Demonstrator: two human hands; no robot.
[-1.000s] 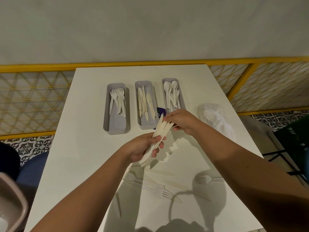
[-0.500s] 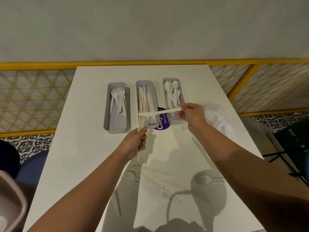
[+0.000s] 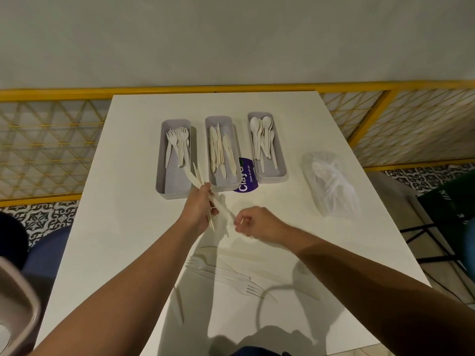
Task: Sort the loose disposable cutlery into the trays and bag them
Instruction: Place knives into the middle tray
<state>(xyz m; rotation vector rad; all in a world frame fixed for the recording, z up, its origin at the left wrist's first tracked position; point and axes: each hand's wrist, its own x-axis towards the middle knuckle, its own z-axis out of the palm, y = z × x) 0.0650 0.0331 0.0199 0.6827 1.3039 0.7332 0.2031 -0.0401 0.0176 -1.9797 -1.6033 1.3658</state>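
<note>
My left hand [image 3: 199, 209] grips a bundle of knives [image 3: 196, 174], their tips fanned over the near corner of the fork tray [image 3: 160, 176]. My right hand [image 3: 257, 223] curls just right of it; blur hides whether it pinches anything. Nearer me than both hands, loose forks [image 3: 223, 276] lie on the counter [image 3: 128, 227].

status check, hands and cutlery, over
Left hand grips bundle of white plastic knives, short of grey knife tray. Right hand curled at bundle's near end, hold unclear. Loose white plastic forks on white table, behind the hands, not in the way.
</note>
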